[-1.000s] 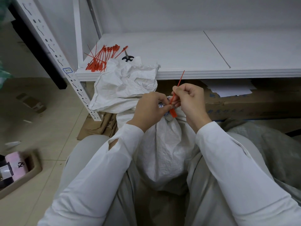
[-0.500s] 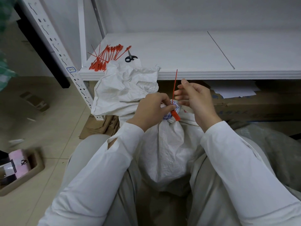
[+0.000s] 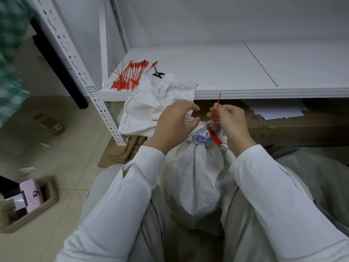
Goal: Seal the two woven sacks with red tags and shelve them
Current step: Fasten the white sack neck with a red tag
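A white woven sack (image 3: 196, 171) stands between my knees, its neck gathered tight under a blue-printed bunch. A red tag (image 3: 214, 132) is looped round that neck, its strap pointing up. My right hand (image 3: 231, 122) pinches the strap just above the neck. Beside the neck, my left hand (image 3: 172, 124) hovers with loosely curled fingers and holds nothing. The sack's loose top cloth (image 3: 154, 104) flops left against the shelf edge. A pile of spare red tags (image 3: 128, 76) lies on the white shelf (image 3: 236, 72) at its left end.
Small black scissors (image 3: 158, 73) lie on the shelf by the tags. A perforated white rack post (image 3: 79, 72) stands at the left. Flattened cardboard (image 3: 120, 154) lies under the shelf. A tan tray with a pink box (image 3: 31, 195) sits on the floor at lower left.
My left hand has let go of the sack's neck and lifted off to the left. The right hand has drawn the strap upward, and the tag now sits tight round the neck.
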Tool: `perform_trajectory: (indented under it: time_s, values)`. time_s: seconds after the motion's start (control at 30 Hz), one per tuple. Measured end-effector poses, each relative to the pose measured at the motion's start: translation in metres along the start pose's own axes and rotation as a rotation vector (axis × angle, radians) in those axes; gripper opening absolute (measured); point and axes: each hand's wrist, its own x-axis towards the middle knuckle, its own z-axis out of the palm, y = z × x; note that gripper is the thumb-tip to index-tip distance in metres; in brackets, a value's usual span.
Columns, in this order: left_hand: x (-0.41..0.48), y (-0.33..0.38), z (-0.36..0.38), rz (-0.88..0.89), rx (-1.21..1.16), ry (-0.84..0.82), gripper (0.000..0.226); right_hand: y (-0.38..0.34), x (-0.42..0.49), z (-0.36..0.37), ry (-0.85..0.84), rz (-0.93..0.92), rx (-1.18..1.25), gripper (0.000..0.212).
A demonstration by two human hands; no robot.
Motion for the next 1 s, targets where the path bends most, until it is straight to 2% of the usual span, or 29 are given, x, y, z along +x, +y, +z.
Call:
perform_trajectory:
  time_s: [0.13,0.2,0.27,0.37,0.53,0.6,0.67,0.73,0.8,0.93,1.0]
  values:
    - [0.010,-0.004,0.005,0.120,0.162,-0.260,0.040,0.008,0.006,0.005,0.061,0.047,-0.116,0.023]
    - [0.013,-0.004,0.011,0.229,0.327,-0.347,0.042,0.009,0.009,0.004,0.048,0.094,-0.097,0.023]
    - [0.015,-0.008,0.011,0.256,0.454,-0.414,0.046,0.010,0.012,0.002,0.011,0.156,-0.050,0.023]
    - [0.020,-0.017,-0.003,0.157,0.547,-0.541,0.049,0.005,0.010,0.004,-0.080,0.247,0.046,0.023]
    - [0.016,-0.020,-0.022,-0.156,0.657,-0.790,0.043,-0.002,0.008,0.021,-0.222,0.349,0.105,0.021]
    - [0.012,-0.032,-0.028,-0.282,0.619,-0.877,0.049,-0.001,0.009,0.032,-0.242,0.361,0.105,0.019]
    - [0.009,-0.045,-0.037,-0.329,0.492,-0.931,0.041,0.000,0.010,0.043,-0.252,0.376,0.086,0.018]
    - [0.004,-0.050,-0.049,-0.313,0.323,-0.928,0.034,0.002,0.014,0.052,-0.243,0.390,0.053,0.019]
    - [-0.004,-0.048,-0.060,-0.308,0.115,-0.881,0.039,0.003,0.019,0.059,-0.228,0.415,0.066,0.019]
    - [-0.012,-0.045,-0.065,-0.239,-0.168,-0.583,0.026,0.000,0.027,0.075,-0.262,0.409,0.084,0.018]
    - [-0.011,-0.046,-0.066,-0.194,-0.222,-0.513,0.019,-0.002,0.028,0.084,-0.290,0.393,0.065,0.018]
